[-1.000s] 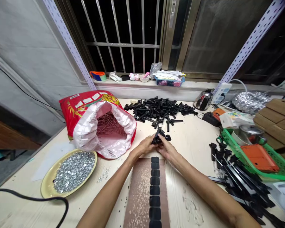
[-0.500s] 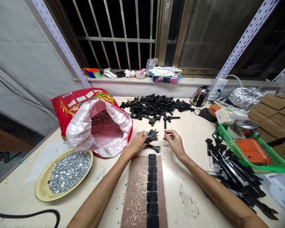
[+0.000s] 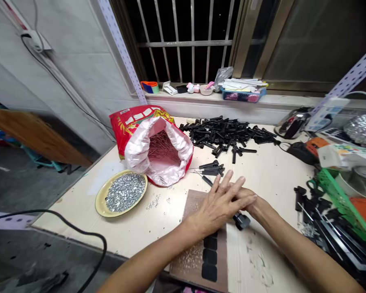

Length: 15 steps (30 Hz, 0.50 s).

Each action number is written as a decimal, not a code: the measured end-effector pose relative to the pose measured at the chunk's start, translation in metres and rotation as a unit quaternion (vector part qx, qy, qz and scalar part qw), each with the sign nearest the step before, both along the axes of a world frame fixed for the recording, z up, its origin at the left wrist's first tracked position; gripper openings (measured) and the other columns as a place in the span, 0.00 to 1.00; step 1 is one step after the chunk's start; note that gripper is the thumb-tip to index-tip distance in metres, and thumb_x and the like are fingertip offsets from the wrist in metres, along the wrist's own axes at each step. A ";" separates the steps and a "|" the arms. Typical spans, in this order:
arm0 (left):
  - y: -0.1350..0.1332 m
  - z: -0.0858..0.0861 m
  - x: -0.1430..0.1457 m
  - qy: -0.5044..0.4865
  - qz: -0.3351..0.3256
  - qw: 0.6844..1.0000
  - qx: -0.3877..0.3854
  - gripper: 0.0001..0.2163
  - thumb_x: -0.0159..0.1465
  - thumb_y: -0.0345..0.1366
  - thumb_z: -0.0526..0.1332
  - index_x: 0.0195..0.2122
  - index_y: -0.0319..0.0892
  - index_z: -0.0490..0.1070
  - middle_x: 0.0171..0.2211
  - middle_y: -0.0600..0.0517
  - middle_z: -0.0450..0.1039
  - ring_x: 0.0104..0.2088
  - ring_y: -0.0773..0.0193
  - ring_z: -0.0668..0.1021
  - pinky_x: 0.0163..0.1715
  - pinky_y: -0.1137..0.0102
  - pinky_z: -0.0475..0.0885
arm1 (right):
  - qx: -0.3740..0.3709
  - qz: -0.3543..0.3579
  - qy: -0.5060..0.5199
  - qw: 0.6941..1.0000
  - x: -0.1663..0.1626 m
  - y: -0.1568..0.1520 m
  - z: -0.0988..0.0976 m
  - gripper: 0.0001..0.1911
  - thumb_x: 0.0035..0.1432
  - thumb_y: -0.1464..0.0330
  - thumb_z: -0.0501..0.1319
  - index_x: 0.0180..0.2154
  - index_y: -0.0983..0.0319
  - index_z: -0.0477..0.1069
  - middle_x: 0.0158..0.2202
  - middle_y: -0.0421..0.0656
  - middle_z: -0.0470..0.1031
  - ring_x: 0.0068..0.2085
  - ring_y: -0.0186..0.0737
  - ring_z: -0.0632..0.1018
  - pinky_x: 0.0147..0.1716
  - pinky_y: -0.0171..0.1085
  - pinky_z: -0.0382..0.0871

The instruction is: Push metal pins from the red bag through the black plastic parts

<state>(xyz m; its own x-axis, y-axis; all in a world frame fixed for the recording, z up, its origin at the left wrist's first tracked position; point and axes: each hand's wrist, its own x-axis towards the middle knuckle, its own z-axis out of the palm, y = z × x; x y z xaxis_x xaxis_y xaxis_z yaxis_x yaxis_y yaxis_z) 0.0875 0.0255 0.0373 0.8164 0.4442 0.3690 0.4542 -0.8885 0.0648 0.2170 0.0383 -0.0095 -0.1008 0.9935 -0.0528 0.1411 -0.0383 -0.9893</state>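
Note:
My left hand (image 3: pixel 216 205) lies across my right hand (image 3: pixel 252 201), with its fingers stretched out and spread. Most of the right hand's fingers are hidden behind it. From beneath the left hand pokes the knobbed end of a black plastic part (image 3: pixel 241 221); which hand bears it is hidden. Just beyond the hands lie several black plastic handles (image 3: pixel 212 167) with thin rods sticking out to the left. Below the hands is a brown board (image 3: pixel 221 260) carrying a row of black rounded squares (image 3: pixel 210 256), partly covered by my left hand and forearm.
A red sack (image 3: pixel 131 122) of thin reddish rods stands open at the left, beside a yellow plate (image 3: pixel 100 209) of small metal pieces. A pile of black parts (image 3: pixel 222 132) lies at the back. On the right are a green basket (image 3: pixel 343 203) and long black-handled pieces (image 3: pixel 326 228).
My hands have come together over the board, away from the small group of handles. A black part now shows under them. The view has swung left.

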 end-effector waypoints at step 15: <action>-0.031 -0.061 -0.154 -0.052 0.392 0.916 -0.063 0.12 0.66 0.34 0.52 0.44 0.39 0.73 0.38 0.44 0.73 0.40 0.55 0.71 0.39 0.60 0.71 | -0.036 -0.081 -0.002 0.996 0.045 -0.026 0.010 0.19 0.57 0.56 0.59 0.46 0.61 0.65 0.36 0.44 0.76 0.24 0.30 0.68 0.24 0.32 0.64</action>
<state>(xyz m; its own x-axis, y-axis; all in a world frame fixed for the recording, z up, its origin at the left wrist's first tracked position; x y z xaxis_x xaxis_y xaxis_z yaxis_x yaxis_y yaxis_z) -0.0667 -0.0055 -0.0238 0.1919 0.9237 0.3315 0.9352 -0.2746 0.2238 0.2620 0.0120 0.0006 0.0603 0.9903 -0.1253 0.1315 -0.1323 -0.9824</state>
